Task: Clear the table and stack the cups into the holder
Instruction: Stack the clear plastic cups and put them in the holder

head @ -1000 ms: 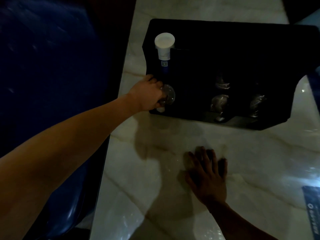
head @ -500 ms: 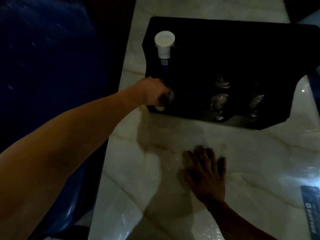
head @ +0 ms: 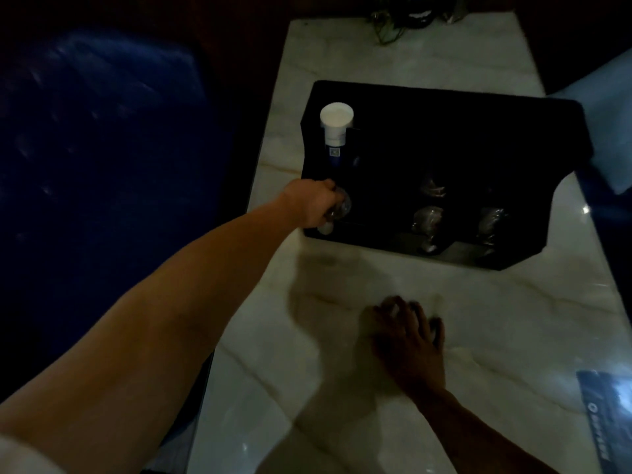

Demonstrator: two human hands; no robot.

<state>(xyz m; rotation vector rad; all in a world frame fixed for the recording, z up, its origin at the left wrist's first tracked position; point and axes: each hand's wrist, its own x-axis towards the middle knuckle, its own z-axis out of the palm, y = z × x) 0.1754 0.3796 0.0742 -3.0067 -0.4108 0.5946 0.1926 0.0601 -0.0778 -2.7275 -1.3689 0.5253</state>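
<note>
A black cup holder (head: 444,131) stands on the marble table (head: 478,302). In its left slot a stack of white and blue paper cups (head: 336,131) lies pointing away from me. My left hand (head: 313,206) reaches to the near end of that slot, its fingers closed around a clear plastic cup (head: 342,208) at the slot's opening. Further clear cups (head: 427,220) show dimly in the middle and right slots. My right hand (head: 408,331) rests flat on the table, fingers apart, holding nothing.
A blue seat (head: 102,165) runs along the table's left edge. A dark printed card (head: 608,415) lies at the near right. Cables and small items (head: 403,22) sit at the table's far end. A pale blue object (head: 608,107) is at the right edge.
My left hand has turned and closed tighter over the clear cup at the slot's mouth. The view has tilted up a little. My right hand has stayed flat on the table.
</note>
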